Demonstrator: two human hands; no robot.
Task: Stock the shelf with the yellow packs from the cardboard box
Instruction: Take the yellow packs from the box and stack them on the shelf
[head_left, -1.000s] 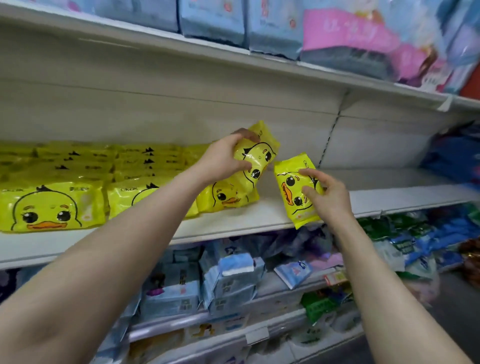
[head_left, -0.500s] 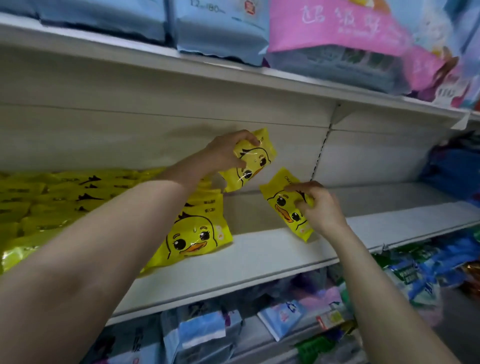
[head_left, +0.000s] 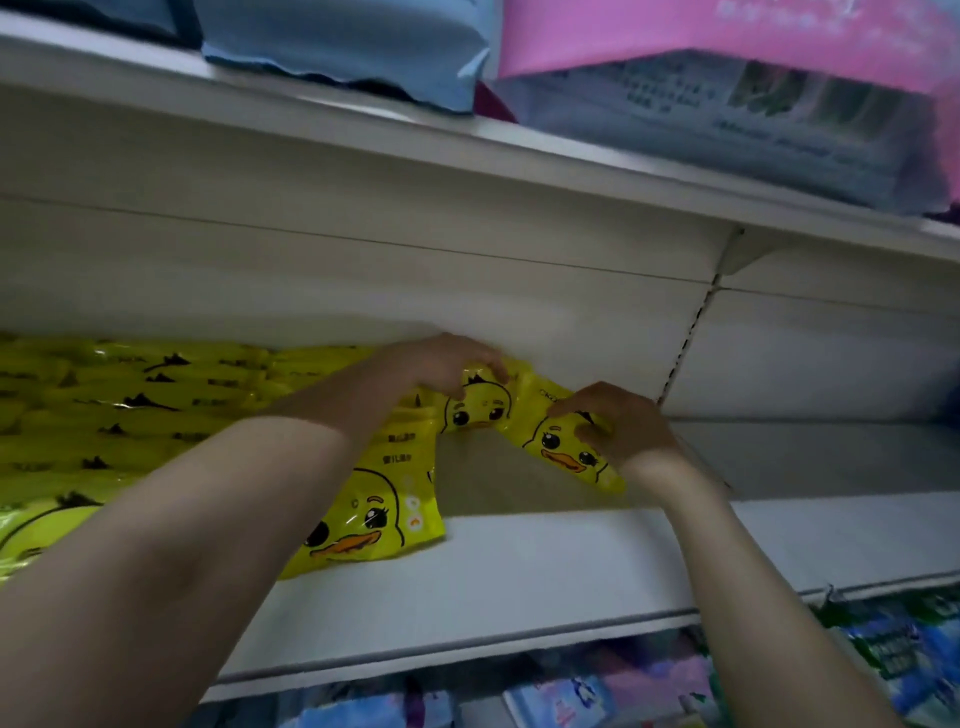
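The whole frame is soft with motion blur, so print on the packaging cannot be read, and the cardboard box lies outside the view. At the left edge the stocked yellow packs run off the frame in flat overlapping rows, their fronts mostly hidden by one another and by the left forearm; the nearest, front duck pack, lies at the lower middle with its left part covered by that arm.

Moving right, the left hand is closed over the top of a rear duck pack at the back of the shelf, fingers curled on its upper edge, the pack's top hidden beneath them. Just beside it, touching or overlapping at the corner, the tilted duck pack is pinched in the right hand, thumb and fingertips closed on its right side; whether its lower edge rests on the board I cannot tell.

The shelf board is white and bare to the right, with a pale back panel and a slotted upright. Above, blue packs and a pink pack are cut off by the frame's top. Below, bluish goods are blurred.
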